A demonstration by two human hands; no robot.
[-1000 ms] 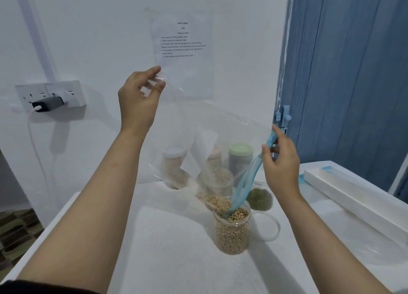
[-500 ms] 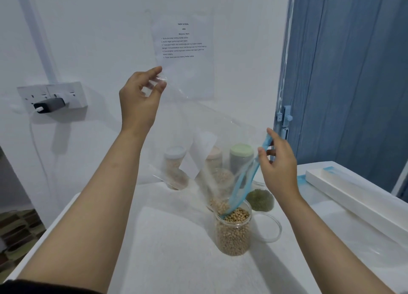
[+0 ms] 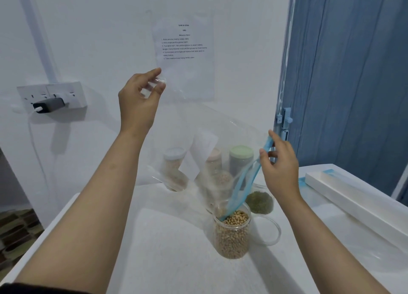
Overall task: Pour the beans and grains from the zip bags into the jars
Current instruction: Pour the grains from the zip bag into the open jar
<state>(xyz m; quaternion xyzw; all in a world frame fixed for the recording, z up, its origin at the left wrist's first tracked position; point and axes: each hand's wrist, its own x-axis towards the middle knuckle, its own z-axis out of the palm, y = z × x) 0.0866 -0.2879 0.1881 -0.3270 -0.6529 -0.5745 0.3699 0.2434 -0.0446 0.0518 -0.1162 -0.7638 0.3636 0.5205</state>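
Observation:
A clear zip bag hangs upside down over an open jar of tan beans. My left hand pinches the bag's bottom corner high up, near the wall. My right hand pinches the blue zip strip at the bag's mouth, whose lower end dips into the jar. The bag looks nearly empty. The jar is filled almost to its rim.
Behind the bag stand lidded jars, one with a green lid, and an open jar of green grains. A clear lid lies beside the bean jar. A long white box lies at right. A wall socket holds a plug.
The last beans have dropped from the bag into the jar. My left hand's fingers loosened slightly on the corner. My right hand shifted a little with the zip strip.

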